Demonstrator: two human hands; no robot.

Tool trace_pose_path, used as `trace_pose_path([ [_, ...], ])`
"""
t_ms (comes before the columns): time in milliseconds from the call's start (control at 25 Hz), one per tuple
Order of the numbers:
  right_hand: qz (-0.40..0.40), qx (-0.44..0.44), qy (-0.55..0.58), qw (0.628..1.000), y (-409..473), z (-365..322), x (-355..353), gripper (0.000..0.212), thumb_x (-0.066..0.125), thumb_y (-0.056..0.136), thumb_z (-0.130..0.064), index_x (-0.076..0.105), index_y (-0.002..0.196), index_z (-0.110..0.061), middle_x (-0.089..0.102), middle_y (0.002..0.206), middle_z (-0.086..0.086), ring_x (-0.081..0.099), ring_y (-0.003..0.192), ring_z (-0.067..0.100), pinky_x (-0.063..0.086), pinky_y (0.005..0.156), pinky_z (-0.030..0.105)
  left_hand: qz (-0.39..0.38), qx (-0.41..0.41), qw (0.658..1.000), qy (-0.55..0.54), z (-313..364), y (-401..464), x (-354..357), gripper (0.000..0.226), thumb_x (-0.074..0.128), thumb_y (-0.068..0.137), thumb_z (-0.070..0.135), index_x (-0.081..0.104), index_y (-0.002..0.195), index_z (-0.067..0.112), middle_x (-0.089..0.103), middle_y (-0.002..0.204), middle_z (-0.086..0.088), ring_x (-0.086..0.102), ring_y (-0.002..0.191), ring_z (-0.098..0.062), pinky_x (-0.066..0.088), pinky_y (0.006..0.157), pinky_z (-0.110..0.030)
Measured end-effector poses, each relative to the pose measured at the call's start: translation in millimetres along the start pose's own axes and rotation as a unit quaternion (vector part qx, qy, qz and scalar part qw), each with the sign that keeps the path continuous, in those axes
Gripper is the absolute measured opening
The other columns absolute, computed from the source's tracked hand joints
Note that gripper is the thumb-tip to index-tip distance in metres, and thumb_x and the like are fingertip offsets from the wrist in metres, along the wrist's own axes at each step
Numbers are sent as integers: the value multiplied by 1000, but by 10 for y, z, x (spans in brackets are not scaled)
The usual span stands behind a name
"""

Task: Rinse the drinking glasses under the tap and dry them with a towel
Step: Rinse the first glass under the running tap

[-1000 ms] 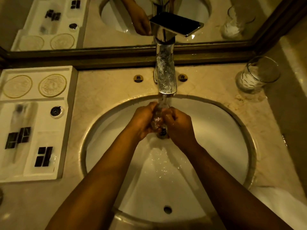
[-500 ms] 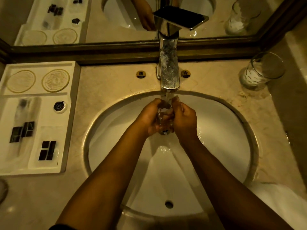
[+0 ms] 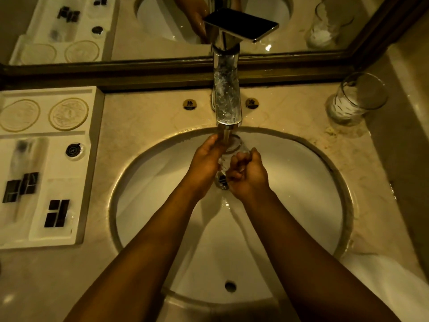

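Observation:
A clear drinking glass is held over the white basin, its mouth under the running stream from the chrome tap. My left hand wraps the glass from the left. My right hand grips it from the right with curled fingers, hiding the lower part. A second glass stands upright on the marble counter at the back right, with something white inside. A white towel lies on the counter at the front right.
A white amenity tray with coasters and small dark packets fills the counter on the left. A framed mirror runs along the back. Hot and cold markers flank the tap base. The wall closes in on the right.
Both hands have lifted the glass a little toward the spout and turned it, so its mouth now shows under the water. My right fingers have curled tighter around it.

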State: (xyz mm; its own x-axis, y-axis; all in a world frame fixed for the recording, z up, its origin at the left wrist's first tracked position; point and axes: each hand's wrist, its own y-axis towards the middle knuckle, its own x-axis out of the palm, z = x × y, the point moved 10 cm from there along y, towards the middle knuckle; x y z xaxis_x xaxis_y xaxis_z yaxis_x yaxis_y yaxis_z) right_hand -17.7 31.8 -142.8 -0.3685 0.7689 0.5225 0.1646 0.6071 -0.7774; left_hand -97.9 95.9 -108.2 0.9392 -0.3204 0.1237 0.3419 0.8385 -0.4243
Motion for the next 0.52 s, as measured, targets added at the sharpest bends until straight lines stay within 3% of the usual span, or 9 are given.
trace_pose_path([
  [120, 7, 3, 24, 1000, 2, 48, 10, 46, 38, 103, -43, 48, 65, -20, 51, 49, -4, 48, 38, 8, 27, 30, 16, 29, 11, 1000, 1, 9, -48, -38, 30, 45, 105, 22, 65, 128, 22, 73, 119, 1, 68, 102, -8, 48, 82, -28],
  [280, 56, -89, -121, 987, -140, -72, -32, 45, 43, 101, -43, 51, 65, -19, 56, 52, -2, 53, 46, 12, 37, 38, 21, 118, -75, 990, -5, -100, 62, -111, 33, 39, 106, 21, 70, 115, 11, 77, 102, -6, 71, 91, -21, 52, 72, -28],
  [400, 86, -214, -305, 924, -267, -256, 21, 38, 46, 101, -44, 63, 73, -24, 68, 66, -1, 67, 67, 16, 56, 63, 32, 80, -211, 969, -99, -236, 88, -86, 37, 42, 104, 26, 72, 103, 6, 77, 76, -8, 72, 61, -20, 55, 61, -30],
  [520, 40, -331, -430, 839, -359, -465, 243, 33, 48, 101, -37, 67, 81, -20, 70, 73, -2, 69, 74, 16, 56, 71, 32, -22, -212, 967, -140, -213, 76, 76, 42, 47, 101, 44, 75, 89, 16, 69, 65, -2, 61, 51, -13, 51, 60, -28],
])
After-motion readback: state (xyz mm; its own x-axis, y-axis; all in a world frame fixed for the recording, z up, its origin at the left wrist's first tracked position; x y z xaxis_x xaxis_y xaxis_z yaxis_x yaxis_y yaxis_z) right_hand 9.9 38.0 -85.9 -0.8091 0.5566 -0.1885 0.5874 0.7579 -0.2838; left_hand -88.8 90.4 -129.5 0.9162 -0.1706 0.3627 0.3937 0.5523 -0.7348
